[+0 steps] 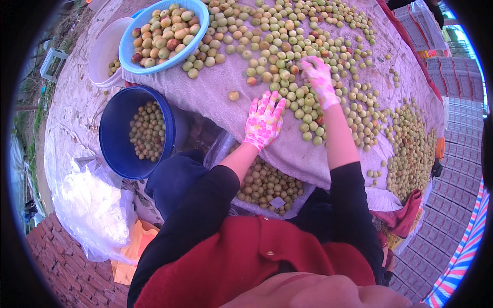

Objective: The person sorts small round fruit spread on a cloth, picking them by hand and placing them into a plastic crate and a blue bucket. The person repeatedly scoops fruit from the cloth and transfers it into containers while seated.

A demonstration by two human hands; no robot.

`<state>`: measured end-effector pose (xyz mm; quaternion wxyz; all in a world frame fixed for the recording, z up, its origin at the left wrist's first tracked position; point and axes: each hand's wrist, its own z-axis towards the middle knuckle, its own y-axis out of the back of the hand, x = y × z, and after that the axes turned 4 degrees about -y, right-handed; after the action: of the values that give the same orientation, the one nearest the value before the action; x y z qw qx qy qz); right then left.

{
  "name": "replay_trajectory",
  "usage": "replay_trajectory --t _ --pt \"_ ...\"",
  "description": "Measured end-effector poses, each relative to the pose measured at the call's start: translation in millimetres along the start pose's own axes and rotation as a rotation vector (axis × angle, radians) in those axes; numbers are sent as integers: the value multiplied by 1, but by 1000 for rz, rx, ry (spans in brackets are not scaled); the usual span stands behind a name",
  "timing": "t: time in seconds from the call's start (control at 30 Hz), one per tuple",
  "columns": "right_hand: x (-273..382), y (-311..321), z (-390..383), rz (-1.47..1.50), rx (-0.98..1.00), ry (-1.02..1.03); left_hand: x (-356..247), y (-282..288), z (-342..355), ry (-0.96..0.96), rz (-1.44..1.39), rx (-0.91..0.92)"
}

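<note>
Small round green-yellow fruits [287, 41], some with a red blush, lie spread over a pale cloth-covered table [221, 97]. My left hand [263, 120], in a pink floral glove, rests flat on the cloth near the table's front edge, fingers spread and holding nothing. One loose fruit [233, 96] lies to its left. Farther right, my right hand [319, 79] in a matching glove reaches down among the fruits. Its fingers are curled and pressed together; whatever they may hold is hidden.
A light-blue basin [202, 32] of redder fruits stands at the far left, beside a white bucket [97, 59]. Lower left is a dark-blue bucket [109, 128] with fruits inside. Below my arms sits a plastic-lined crate [303, 203] of fruits. Stacked boxes [454, 77] stand far right.
</note>
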<state>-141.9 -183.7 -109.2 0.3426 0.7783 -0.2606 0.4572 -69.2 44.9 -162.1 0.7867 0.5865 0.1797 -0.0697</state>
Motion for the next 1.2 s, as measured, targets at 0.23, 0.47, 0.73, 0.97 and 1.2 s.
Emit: replay_trajectory --t 0.23,0.47,0.73,0.97,1.2 --pt "-15 -43 34 -868 -136 397 0 2 0 -1 19 62" --pt "-8 7 -31 377 13 -25 0 0 -1 17 14 74" --pt "-5 54 -144 334 16 -26 -30 23 8 161 -410 -156" --pt "24 25 -228 158 259 117 -97 88 -14 904 -2678 64" --pt "35 26 -296 402 82 175 -96 141 -63 762 -2674 151"
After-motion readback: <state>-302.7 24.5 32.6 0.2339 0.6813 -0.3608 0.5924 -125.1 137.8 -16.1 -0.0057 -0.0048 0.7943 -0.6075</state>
